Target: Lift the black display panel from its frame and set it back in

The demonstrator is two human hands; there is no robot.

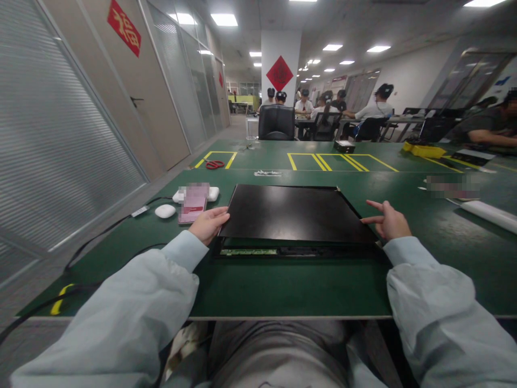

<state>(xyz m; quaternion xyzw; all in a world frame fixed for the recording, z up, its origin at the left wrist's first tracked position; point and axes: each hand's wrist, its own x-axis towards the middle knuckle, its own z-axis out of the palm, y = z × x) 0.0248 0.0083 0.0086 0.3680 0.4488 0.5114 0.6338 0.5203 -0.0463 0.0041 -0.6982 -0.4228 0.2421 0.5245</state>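
Note:
A flat black panel (294, 213) lies on the green table (283, 285) straight in front of me, raised a little at its near edge over a strip of circuit board (248, 251). My left hand (208, 223) grips the panel's near left corner, fingers curled on its edge. My right hand (385, 221) rests at the near right edge, index finger stretched out onto the panel, the other fingers curled; it holds nothing that I can see.
A pink phone (193, 209), a white earbud case (165, 211) and a black cable (100, 237) lie to the left. Red scissors (214, 164) sit farther back. A white roll (490, 214) lies at the right. Several people sit at tables beyond a black chair (277, 123).

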